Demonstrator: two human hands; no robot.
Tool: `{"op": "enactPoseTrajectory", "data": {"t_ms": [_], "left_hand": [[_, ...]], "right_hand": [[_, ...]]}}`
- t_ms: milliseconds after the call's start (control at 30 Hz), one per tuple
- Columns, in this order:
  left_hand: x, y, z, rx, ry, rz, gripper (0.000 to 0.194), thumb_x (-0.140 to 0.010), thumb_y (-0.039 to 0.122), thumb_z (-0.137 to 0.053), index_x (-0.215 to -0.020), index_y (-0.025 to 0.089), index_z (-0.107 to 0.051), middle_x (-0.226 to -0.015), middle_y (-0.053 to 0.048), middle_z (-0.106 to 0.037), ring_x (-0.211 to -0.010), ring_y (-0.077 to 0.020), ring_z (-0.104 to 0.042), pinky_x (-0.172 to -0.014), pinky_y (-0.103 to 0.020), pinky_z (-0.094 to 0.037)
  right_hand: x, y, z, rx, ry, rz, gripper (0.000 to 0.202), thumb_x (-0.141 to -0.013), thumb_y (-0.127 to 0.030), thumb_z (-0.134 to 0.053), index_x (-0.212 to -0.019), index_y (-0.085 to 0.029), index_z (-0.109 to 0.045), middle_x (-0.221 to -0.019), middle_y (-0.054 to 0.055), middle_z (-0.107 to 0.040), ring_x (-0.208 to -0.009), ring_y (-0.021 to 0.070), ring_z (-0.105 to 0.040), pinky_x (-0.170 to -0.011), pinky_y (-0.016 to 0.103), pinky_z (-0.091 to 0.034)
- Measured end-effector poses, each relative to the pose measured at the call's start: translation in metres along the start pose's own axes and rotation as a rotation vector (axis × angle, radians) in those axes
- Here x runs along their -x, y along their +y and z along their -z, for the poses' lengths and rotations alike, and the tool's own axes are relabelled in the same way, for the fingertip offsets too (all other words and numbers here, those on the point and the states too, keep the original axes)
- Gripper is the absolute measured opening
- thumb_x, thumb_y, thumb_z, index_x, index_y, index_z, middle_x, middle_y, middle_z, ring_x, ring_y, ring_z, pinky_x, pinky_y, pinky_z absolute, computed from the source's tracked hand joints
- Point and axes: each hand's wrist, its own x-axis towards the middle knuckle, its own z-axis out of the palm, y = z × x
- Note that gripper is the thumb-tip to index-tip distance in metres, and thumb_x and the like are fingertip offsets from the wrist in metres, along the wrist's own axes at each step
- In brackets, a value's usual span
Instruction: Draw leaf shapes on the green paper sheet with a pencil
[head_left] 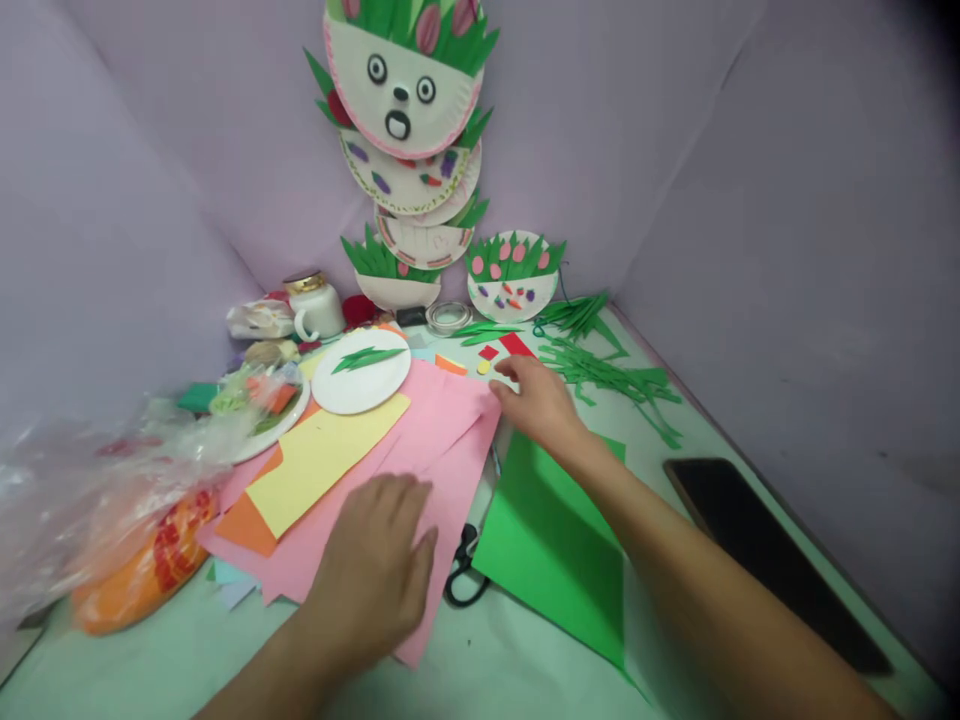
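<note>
Evidently, both hands are at the pink paper (442,480).
From the head view, the left hand (386,565) is loosely released, palm down over its near part; the right hand (540,400) reaches its far right corner, though whether it pinches that corner I cannot tell. Right of the pink paper lies the green sheet (559,550), with black-handled scissors (466,580) between; yellow paper (322,465) overlaps its left side.
</note>
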Motion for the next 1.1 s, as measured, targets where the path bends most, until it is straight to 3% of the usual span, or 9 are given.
{"op": "enactPoseTrajectory", "data": {"t_ms": [133, 267, 367, 467, 533, 700, 800, 900, 1100], "left_hand": [[0.016, 0.033, -0.008, 0.123, -0.092, -0.108, 0.031, -0.076, 0.005, -0.038, -0.094, 0.011, -0.061, -0.079, -0.012, -0.061, -0.071, -0.0252, -0.057, -0.058, -0.039, -0.053], [0.017, 0.053, -0.023, 0.018, -0.209, -0.042, 0.038, -0.068, 0.004, -0.042, -0.100, 0.008, -0.061, -0.091, -0.017, -0.064, -0.072, -0.0284, -0.061, -0.052, -0.041, -0.055], [0.014, 0.066, -0.023, 0.043, -0.373, -0.037, 0.042, -0.069, 0.007, -0.047, -0.109, 0.011, -0.058, -0.106, -0.019, -0.063, -0.082, -0.0297, -0.063, -0.059, -0.042, -0.056], [0.008, 0.080, -0.016, 0.091, -0.558, 0.066, 0.036, -0.076, 0.012, -0.048, -0.111, 0.016, -0.057, -0.100, -0.013, -0.064, -0.082, -0.0275, -0.064, -0.065, -0.040, -0.056], [0.004, 0.086, -0.013, 0.107, -0.618, 0.160, 0.031, -0.081, 0.014, -0.045, -0.109, 0.019, -0.057, -0.092, -0.010, -0.064, -0.078, -0.0257, -0.064, -0.065, -0.037, -0.054], [0.003, 0.085, -0.012, 0.170, -0.583, 0.229, 0.025, -0.087, 0.020, -0.040, -0.107, 0.021, -0.055, -0.092, -0.008, -0.064, -0.079, -0.0267, -0.065, -0.065, -0.038, -0.051], [0.004, 0.078, -0.011, 0.215, -0.573, 0.280, 0.022, -0.087, 0.022, -0.041, -0.104, 0.023, -0.055, -0.092, -0.006, -0.066, -0.080, -0.0265, -0.066, -0.068, -0.039, -0.050], [0.004, 0.069, -0.007, 0.211, -0.583, 0.335, 0.020, -0.084, 0.021, -0.045, -0.101, 0.023, -0.055, -0.093, -0.004, -0.067, -0.083, -0.0270, -0.066, -0.070, -0.040, -0.050], [-0.008, 0.059, -0.007, 0.160, -0.757, 0.372, 0.030, -0.084, 0.018, -0.045, -0.112, 0.021, -0.055, -0.101, -0.007, -0.068, -0.086, -0.0301, -0.069, -0.071, -0.044, -0.054]], "right_hand": [[0.081, 0.019, 0.018, 0.016, -0.120, 0.161, 0.018, -0.083, -0.025, -0.060, -0.099, -0.023, -0.069, -0.101, 0.005, -0.072, -0.094, 0.0250, -0.064, -0.084, 0.040, -0.049], [0.137, 0.042, 0.009, 0.065, -0.292, 0.449, 0.031, -0.087, -0.016, -0.053, -0.115, -0.024, -0.063, -0.129, 0.006, -0.061, -0.122, 0.0296, -0.050, -0.101, 0.054, -0.036], [0.150, 0.057, 0.010, 0.181, -0.287, 0.424, 0.025, -0.092, -0.020, -0.045, -0.104, -0.025, -0.066, -0.121, 0.006, -0.066, -0.127, 0.0338, -0.045, -0.103, 0.064, -0.025], [0.146, 0.056, 0.017, 0.255, -0.307, 0.292, 0.026, -0.094, -0.027, -0.044, -0.087, -0.024, -0.069, -0.097, 0.006, -0.072, -0.110, 0.0302, -0.059, -0.095, 0.050, -0.039], [0.135, 0.046, 0.019, 0.301, -0.307, 0.148, 0.026, -0.092, -0.033, -0.045, -0.089, -0.024, -0.069, -0.093, 0.007, -0.072, -0.091, 0.0265, -0.066, -0.075, 0.037, -0.046], [0.103, 0.019, 0.001, 0.379, -0.272, -0.154, 0.027, -0.085, -0.039, -0.053, -0.084, -0.017, -0.068, -0.087, 0.014, -0.073, -0.080, 0.0284, -0.068, -0.058, 0.031, -0.037], [0.092, 0.020, -0.008, 0.353, -0.257, -0.161, 0.015, -0.079, -0.023, -0.056, -0.087, -0.015, -0.066, -0.088, 0.015, -0.073, -0.082, 0.0275, -0.068, -0.058, 0.030, -0.036], [0.088, 0.026, -0.008, 0.308, -0.239, -0.144, 0.022, -0.072, -0.011, -0.056, -0.093, -0.016, -0.062, -0.082, 0.009, -0.073, -0.077, 0.0223, -0.067, -0.056, 0.027, -0.036], [0.037, 0.021, 0.013, 0.288, -0.157, -0.029, 0.022, -0.086, -0.020, -0.047, -0.107, -0.019, -0.054, -0.083, 0.001, -0.070, -0.075, 0.0136, -0.065, -0.061, 0.021, -0.040]]}}
